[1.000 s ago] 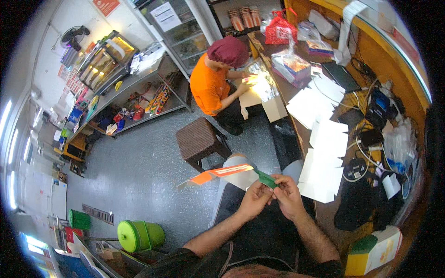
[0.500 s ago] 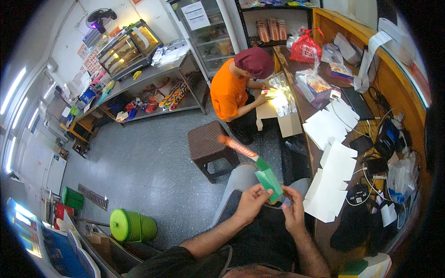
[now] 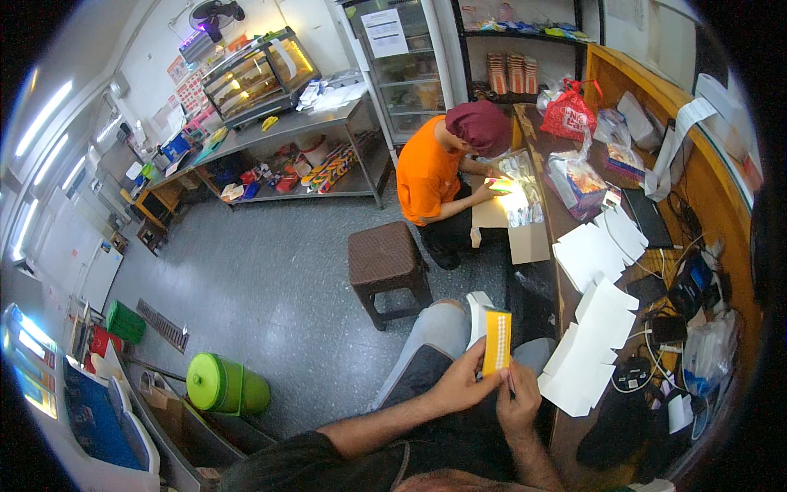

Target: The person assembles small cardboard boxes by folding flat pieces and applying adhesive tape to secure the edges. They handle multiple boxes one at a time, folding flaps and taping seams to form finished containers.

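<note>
A printed cardboard piece, like a small flat carton, is held up over my lap; its yellow face (image 3: 497, 343) carries rows of pale marks. A white part of it (image 3: 477, 315) sticks out behind, toward the left. My left hand (image 3: 464, 379) pinches its lower left edge between thumb and fingers. At the lower right corner my right hand (image 3: 518, 395) is closed on it too, the fingertips partly hidden. Unfolded white carton blanks (image 3: 592, 344) lie on the counter to the right of my hands.
Ahead, a person in an orange shirt (image 3: 422, 176) handles a brightly lit item over an open brown cardboard box (image 3: 529, 244). A brown woven stool (image 3: 387, 256) stands between us. Cables and small devices (image 3: 648, 357) crowd the counter's right side. A green lidded bucket (image 3: 225, 384) stands at left.
The cardboard piece has been turned: its green side and long orange strip faced me before, now a yellow face does. Both hands still hold it. The view has shifted slightly.
</note>
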Available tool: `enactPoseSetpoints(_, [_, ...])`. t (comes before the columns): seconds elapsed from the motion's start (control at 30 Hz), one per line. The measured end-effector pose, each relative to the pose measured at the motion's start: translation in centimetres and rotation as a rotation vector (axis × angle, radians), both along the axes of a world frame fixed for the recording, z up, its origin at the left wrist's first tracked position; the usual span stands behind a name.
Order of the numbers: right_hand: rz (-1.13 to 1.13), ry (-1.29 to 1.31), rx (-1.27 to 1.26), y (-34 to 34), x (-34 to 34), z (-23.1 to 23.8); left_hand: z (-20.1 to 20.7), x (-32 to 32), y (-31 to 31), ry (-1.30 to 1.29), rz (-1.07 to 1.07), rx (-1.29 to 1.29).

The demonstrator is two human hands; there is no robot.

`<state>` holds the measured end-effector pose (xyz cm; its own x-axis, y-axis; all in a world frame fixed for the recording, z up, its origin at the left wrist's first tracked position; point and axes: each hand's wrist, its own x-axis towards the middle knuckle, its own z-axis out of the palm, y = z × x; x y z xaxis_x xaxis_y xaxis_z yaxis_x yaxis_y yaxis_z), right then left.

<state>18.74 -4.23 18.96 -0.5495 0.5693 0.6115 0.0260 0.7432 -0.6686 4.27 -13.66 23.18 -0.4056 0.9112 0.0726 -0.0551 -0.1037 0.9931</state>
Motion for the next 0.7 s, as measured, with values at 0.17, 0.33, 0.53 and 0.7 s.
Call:
enactPoseSetpoints(0.17, [-0.054, 0.021, -0.189, -0.6, 0.6, 0.0, -1.3, -0.3, -0.3, -0.147, 0.110, 0.034])
enactPoseSetpoints(0.33, [-0.209, 0.240, -0.634, -1.5, 0.7, -1.5, 0.4, -0.8, -0.4, 0.097, 0.154, -0.079])
enactPoseSetpoints(0.53, [-0.127, 0.376, -0.550, -1.5, 0.3, 3.3, 0.8, -0.4, -0.1, 0.083, 0.141, -0.069])
enactPoseSetpoints(0.7, [0.039, 0.287, -0.455, -1.0, 1.1, 5.6, 2.4, -0.1, -0.2, -0.235, 0.104, 0.088])
